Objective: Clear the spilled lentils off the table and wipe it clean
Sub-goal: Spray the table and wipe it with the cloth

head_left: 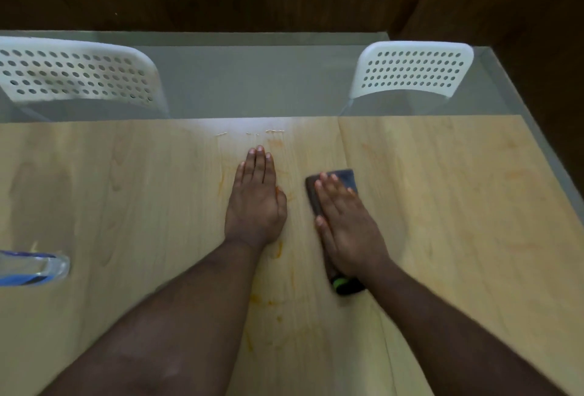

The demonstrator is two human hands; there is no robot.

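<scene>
Wood-grain laminate is pretty much all you get across this table [442, 206], and the lentils themselves look to be already gone, so I'd call this the wiping stage. What's left is orange-yellow smearing [278, 250] running in faint streaks from near the far edge down the middle toward the person, plus a thin line of pale residue [274, 131] right by the far edge. Right hand [350, 225] is laid flat on a dark grey cloth [344, 179], fingers straight and close together, pressing it down rather than pinching it; the cloth sticks out past the fingertips, and a dark bit with a green patch [343, 285] pokes out under the wrist, can't tell if that's part of the same cloth. It's a bit blurred. Left hand [256, 196] is flat on the bare table just beside it, fingers straight and together, holding nothing, looks like it's just bracing. Cloth is sitting to the right of the main stain streak, not on it. Next move, I reckon, means dragging the cloth left across that central streak and up to the residue at the far edge, with the left hand getting out of the way first. Clear container with blue on it [31, 266] sits at the left edge, and 2 white perforated chairs [414, 70] are tucked in across the table.
</scene>
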